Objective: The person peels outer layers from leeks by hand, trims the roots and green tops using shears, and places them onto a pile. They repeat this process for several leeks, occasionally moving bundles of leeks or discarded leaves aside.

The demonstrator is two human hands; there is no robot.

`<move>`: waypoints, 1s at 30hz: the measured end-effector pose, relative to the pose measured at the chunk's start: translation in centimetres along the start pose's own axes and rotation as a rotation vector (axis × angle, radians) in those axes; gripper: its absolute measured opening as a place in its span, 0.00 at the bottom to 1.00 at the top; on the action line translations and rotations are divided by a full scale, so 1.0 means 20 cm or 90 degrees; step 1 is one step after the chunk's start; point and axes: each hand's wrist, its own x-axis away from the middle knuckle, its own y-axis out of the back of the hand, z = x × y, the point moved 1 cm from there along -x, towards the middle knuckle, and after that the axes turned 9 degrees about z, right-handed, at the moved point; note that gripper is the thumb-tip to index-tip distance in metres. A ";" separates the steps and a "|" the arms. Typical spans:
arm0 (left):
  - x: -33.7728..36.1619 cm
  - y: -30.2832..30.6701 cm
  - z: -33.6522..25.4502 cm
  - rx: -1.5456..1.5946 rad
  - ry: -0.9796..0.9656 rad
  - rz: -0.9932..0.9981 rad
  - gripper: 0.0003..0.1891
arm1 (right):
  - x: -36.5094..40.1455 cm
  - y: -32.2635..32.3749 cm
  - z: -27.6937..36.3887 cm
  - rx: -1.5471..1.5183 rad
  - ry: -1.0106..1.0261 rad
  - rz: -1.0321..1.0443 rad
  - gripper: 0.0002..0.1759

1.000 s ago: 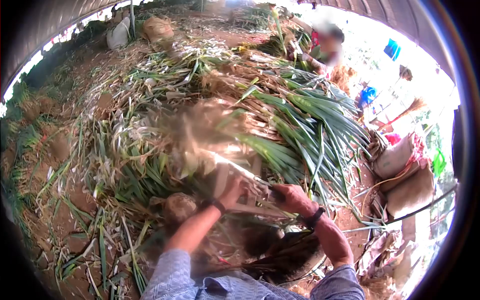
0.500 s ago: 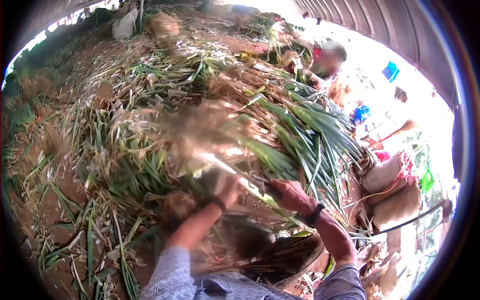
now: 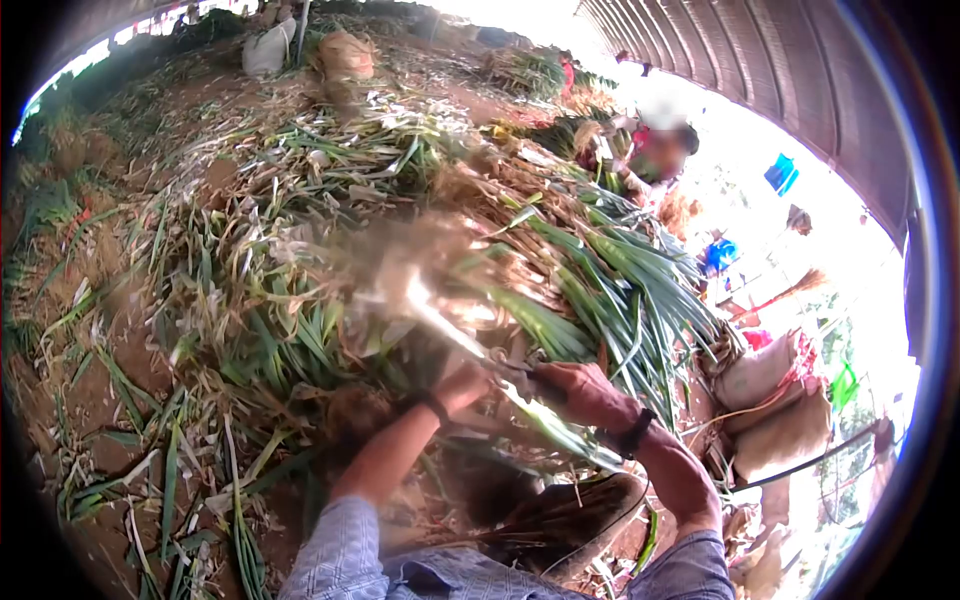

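Note:
Low in the middle, my left hand is closed around a long green onion stalk, whose pale root end points up and left. Close to its right, my right hand is wrapped round the dark handle of a metal tool, which meets the stalk between the hands. The stalk's green leaves run down to the right beneath my right hand. Blur hides the tool's exact shape. A pile of green onions lies just beyond my hands.
Loose leaves and trimmings cover the ground at left. Another person is at the upper right. Stuffed sacks stand at right, by a dark bar. My shoe is below my hands.
My left hand has shifted slightly right, nearer the tool. The stalk's leafy part now bends down from the tool. The other person's head has tilted, and the view has moved slightly.

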 end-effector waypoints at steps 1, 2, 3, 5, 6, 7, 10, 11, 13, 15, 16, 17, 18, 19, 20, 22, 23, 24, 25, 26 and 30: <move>0.01 -0.02 -0.02 -0.011 0.002 -0.010 0.10 | -0.01 0.01 0.02 0.004 -0.004 -0.001 0.07; 0.02 -0.05 -0.04 -0.021 0.005 -0.021 0.09 | 0.00 0.02 0.04 0.009 -0.009 -0.002 0.05; 0.02 -0.05 -0.05 0.017 0.022 -0.041 0.08 | -0.01 0.04 0.05 0.015 -0.018 0.011 0.07; -0.02 0.06 0.00 -0.015 0.086 -0.083 0.06 | -0.01 0.06 0.05 0.005 -0.018 0.014 0.09; 0.00 0.08 -0.02 -0.043 0.046 -0.086 0.06 | 0.01 0.06 0.05 -0.005 -0.022 0.016 0.11; 0.03 0.09 -0.04 -0.069 0.011 -0.088 0.07 | 0.02 0.07 0.04 -0.039 -0.057 0.049 0.13; 0.06 0.18 -0.13 -0.102 -0.078 -0.158 0.10 | 0.12 0.07 -0.10 -0.091 -0.107 0.124 0.23; 0.07 0.22 -0.17 -0.099 -0.124 -0.211 0.11 | 0.17 0.08 -0.12 -0.102 -0.134 0.098 0.24; 0.08 0.34 -0.25 -0.098 -0.250 -0.320 0.14 | 0.24 0.09 -0.18 -0.075 -0.189 0.113 0.21; 0.07 0.50 -0.29 -0.204 -0.404 -0.407 0.17 | 0.34 0.06 -0.24 -0.060 -0.226 0.116 0.21; 0.10 0.37 -0.46 0.069 -0.384 -0.391 0.19 | 0.38 0.03 -0.25 -0.072 -0.246 0.138 0.22; 0.10 0.31 -0.58 0.079 -0.372 -0.455 0.19 | 0.42 0.02 -0.26 -0.082 -0.263 0.159 0.22; 0.09 0.28 -0.65 0.087 -0.362 -0.520 0.20 | 0.46 0.00 -0.27 -0.091 -0.278 0.180 0.23; 0.10 0.33 -0.72 0.017 -0.378 -0.517 0.19 | 0.50 -0.05 -0.30 -0.109 -0.259 0.167 0.24; 0.09 0.38 -0.78 0.007 -0.412 -0.546 0.17 | 0.53 -0.09 -0.33 -0.106 -0.269 0.153 0.23; 0.15 0.46 -0.99 -0.052 -0.459 -0.555 0.17 | 0.55 -0.12 -0.33 -0.099 -0.292 0.122 0.23; 0.22 0.44 -1.13 -0.073 -0.453 -0.546 0.17 | 0.56 -0.16 -0.37 -0.101 -0.288 0.085 0.21; 0.30 0.37 -1.30 -0.094 -0.445 -0.538 0.17 | 0.57 -0.19 -0.42 -0.115 -0.297 0.058 0.21; 0.37 0.29 -1.47 -0.106 -0.479 -0.582 0.17 | 0.58 -0.23 -0.46 -0.131 -0.306 0.033 0.21; 0.46 0.37 -1.62 -0.200 -0.560 -0.608 0.16 | 0.59 -0.25 -0.49 -0.146 -0.316 0.008 0.21; 0.88 -0.11 -2.16 -0.479 -0.513 -0.834 0.15 | 0.55 -0.36 -0.67 -0.206 -0.426 -0.006 0.25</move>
